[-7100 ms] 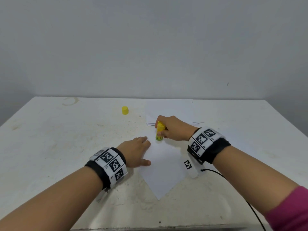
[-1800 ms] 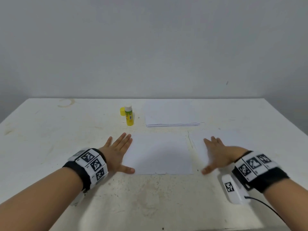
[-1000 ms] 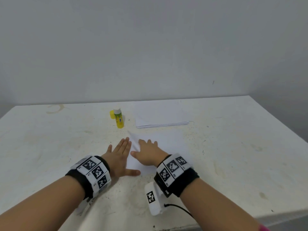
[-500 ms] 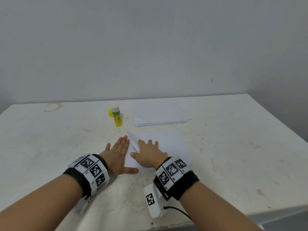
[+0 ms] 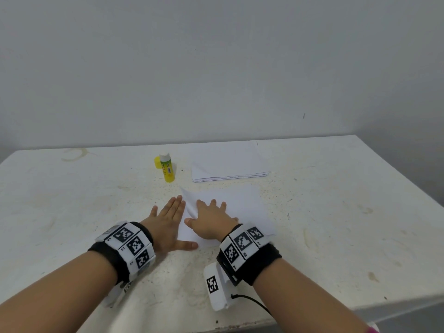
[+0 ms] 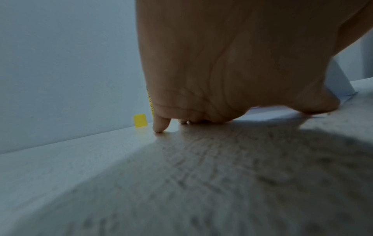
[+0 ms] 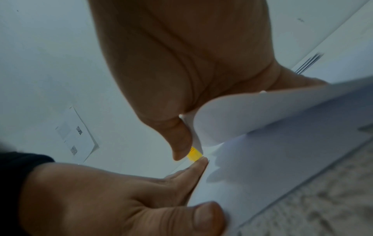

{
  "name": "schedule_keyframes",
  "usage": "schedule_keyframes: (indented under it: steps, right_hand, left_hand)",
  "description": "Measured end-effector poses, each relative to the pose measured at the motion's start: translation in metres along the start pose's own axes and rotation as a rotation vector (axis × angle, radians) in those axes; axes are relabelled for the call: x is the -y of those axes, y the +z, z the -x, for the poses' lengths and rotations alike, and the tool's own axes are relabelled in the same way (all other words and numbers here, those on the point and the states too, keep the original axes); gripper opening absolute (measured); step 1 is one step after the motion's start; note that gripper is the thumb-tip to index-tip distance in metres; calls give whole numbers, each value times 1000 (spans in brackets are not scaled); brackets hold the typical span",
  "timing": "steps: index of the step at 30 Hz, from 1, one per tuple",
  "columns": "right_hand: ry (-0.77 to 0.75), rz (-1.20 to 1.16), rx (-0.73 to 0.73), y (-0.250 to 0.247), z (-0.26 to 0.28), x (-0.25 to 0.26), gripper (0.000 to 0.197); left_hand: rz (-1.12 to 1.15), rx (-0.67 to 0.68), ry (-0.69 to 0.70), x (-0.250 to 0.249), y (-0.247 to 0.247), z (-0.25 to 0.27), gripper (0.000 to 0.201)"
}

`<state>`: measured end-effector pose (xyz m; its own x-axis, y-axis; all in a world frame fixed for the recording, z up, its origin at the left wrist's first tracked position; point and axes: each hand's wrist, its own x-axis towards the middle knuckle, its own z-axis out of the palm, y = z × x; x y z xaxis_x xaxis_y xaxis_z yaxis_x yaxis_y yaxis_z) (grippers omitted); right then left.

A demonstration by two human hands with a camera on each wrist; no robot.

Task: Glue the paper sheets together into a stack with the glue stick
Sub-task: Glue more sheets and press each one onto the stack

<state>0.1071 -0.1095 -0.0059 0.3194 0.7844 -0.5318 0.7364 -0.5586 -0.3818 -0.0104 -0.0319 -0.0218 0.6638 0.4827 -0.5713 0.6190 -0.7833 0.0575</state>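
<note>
Left hand [image 5: 168, 224]: lies flat with fingers straight, palm on the desk [image 5: 72, 200], its fingertips and thumb at the left edge of the lower sheet [image 5: 249, 212]; its grip has hold of nothing.
Right hand [image 5: 211, 222]: spread on the top sheet [image 7: 252, 111], fingers mostly straight; in the right wrist view that sheet bows up in a hump under the palm, so this grip presses and does not pinch.
Glue stick [image 5: 167, 167]: stands upright and uncapped at the back of the desk, well apart from both hands, its yellow cap [image 5: 157, 162] just behind it.
Spare sheets [image 5: 228, 162]: a pile to the right of the stick, beyond the two being joined.
Crease risk: the hump could be flattened into a fold or trapped bubble if the palm drops straight down (smoothing outward from the held edge would likely avoid it).
Skew risk: the top sheet looks turned against the lower one, so pressing now could bond the corners out of line.
Slip risk: the left hand holds only an edge, so a sideways push may drag the lower sheet.
Drying risk: the open stick may dry out.
</note>
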Motion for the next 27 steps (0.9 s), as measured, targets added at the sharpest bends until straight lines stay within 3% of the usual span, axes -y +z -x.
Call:
schedule_keyframes:
  steps: [12, 19, 22, 27]
  right_hand:
    - [-11, -9, 15, -1, 1, -4, 71]
    - [-39, -107, -63, 5, -6, -7, 67]
    - [-48, -73, -26, 4, -11, -7, 56]
    - [-25, 6, 24, 2, -9, -5, 60]
  left_hand:
    - [-26, 9, -12, -2, -4, 3, 164]
    - [-10, -16, 10, 11, -4, 3, 161]
    - [23, 2, 13, 14, -5, 5, 164]
    - [81, 49, 1, 20, -6, 9, 170]
